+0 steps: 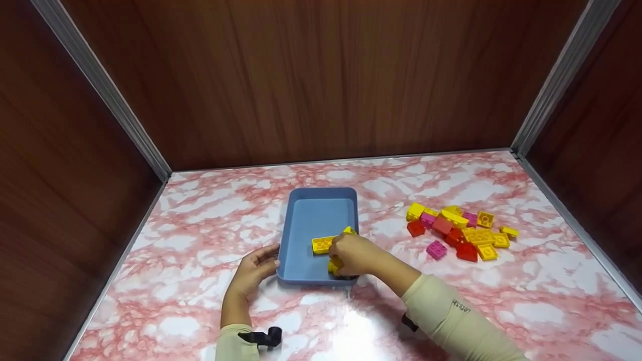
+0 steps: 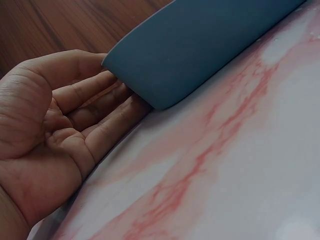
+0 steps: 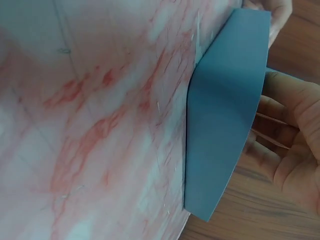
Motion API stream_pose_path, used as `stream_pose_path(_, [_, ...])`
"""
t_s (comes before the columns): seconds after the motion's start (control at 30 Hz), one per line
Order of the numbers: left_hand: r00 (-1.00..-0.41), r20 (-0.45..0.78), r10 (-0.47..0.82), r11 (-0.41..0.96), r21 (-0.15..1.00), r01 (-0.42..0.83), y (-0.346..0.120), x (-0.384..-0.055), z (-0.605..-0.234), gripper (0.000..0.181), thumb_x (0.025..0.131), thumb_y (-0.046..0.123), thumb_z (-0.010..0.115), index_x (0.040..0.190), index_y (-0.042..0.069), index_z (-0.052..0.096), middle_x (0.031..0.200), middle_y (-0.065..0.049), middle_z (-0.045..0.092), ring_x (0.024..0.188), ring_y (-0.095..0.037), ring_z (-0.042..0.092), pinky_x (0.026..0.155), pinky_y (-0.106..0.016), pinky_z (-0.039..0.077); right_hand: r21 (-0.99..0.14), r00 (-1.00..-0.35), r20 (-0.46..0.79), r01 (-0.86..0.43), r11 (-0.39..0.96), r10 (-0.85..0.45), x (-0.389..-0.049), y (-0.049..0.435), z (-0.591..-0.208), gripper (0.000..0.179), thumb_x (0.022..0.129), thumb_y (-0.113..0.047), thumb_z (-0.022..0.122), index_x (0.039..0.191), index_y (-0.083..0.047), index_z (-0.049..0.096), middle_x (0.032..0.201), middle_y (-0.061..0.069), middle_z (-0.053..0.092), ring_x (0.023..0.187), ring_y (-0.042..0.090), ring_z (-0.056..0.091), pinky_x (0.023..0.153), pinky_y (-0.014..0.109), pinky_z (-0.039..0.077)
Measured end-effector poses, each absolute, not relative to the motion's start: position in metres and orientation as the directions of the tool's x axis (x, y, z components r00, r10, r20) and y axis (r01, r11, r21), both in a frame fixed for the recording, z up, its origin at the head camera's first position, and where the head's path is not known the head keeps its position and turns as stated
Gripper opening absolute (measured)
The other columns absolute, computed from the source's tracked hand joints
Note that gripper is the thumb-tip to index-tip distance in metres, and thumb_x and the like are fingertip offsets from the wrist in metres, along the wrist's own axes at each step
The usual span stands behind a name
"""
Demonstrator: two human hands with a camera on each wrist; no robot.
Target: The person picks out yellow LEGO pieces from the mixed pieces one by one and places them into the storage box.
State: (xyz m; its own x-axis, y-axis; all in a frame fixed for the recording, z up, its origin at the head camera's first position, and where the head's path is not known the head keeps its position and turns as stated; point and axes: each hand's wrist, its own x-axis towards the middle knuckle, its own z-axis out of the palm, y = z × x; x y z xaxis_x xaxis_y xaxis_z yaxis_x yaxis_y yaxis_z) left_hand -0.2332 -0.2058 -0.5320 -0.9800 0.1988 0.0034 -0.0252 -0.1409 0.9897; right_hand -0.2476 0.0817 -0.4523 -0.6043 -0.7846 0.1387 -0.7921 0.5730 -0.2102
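Observation:
A blue rectangular tray [image 1: 321,215] sits on the marbled tabletop. My left hand [image 1: 256,273] touches its left outer wall near the front corner; in the left wrist view the fingers [image 2: 117,112] lie fairly straight against the wall, thumb at the rim. Inside the tray's front right part, my right hand [image 1: 358,254] grips a yellow toy brick [image 1: 334,265], mostly covered by the fingers. Beside it lie another yellow brick [image 1: 322,245] and a yellow piece [image 1: 349,230], partly hidden by the hand. From the right wrist, the tray wall [image 3: 225,105] hides the fingertips.
Right of the tray lies a loose pile of toy bricks: yellow bricks [image 1: 478,235], red bricks [image 1: 467,251] and pink bricks [image 1: 436,249]. Brown wood-grain panels [image 1: 331,80] with metal edge strips enclose the table at the back and sides.

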Motion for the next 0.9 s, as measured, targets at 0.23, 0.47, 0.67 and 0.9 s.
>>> stream_pose_path(0.23, [-0.983,-0.007,0.186,-0.136,0.99,-0.032,-0.205,-0.233,-0.532,0.055,0.087,-0.005,0.063,0.136,-0.016,0.043,0.133,-0.029,0.051,0.109,-0.022,0.059,0.087,-0.032,0.053,-0.216,-0.636,0.12,-0.766,0.606,-0.762,-0.246,0.083,-0.453,0.024,0.071,-0.018,0.085,0.088,-0.005,0.074,0.085,0.005,0.068,0.077,0.02,0.06,0.069,0.031,0.054])
stream_pose_path(0.47, [-0.984,-0.02,0.176,-0.142,0.989,-0.046,-0.204,-0.234,-0.532,0.054,0.086,-0.006,0.063,0.136,-0.015,0.044,0.133,-0.029,0.051,0.11,-0.023,0.058,0.087,-0.032,0.053,-0.201,-0.638,0.113,-0.765,0.611,-0.762,-0.244,0.085,-0.453,0.022,0.074,-0.021,0.084,0.086,-0.007,0.073,0.08,0.001,0.062,0.072,0.016,0.053,0.063,0.028,0.05])
stream_pose_path(0.67, [-0.98,-0.013,0.196,-0.142,0.989,-0.041,-0.203,-0.234,-0.531,0.055,0.087,-0.005,0.063,0.137,-0.015,0.043,0.134,-0.03,0.05,0.112,-0.024,0.058,0.088,-0.031,0.053,-0.217,-0.605,0.193,-0.794,0.568,-0.772,-0.241,0.1,-0.447,0.019,0.075,-0.016,0.083,0.085,-0.006,0.071,0.08,0.002,0.061,0.073,0.015,0.052,0.066,0.028,0.049])
stream_pose_path(0.9, [-0.984,-0.023,0.179,-0.151,0.987,-0.051,-0.205,-0.233,-0.532,0.055,0.086,-0.006,0.064,0.136,-0.014,0.045,0.131,-0.028,0.052,0.11,-0.026,0.058,0.087,-0.033,0.053,-0.292,-0.668,0.256,-0.743,0.603,-0.699,-0.238,0.146,-0.432,0.026,0.077,-0.016,0.081,0.098,-0.003,0.072,0.098,0.007,0.067,0.09,0.022,0.06,0.081,0.036,0.054])
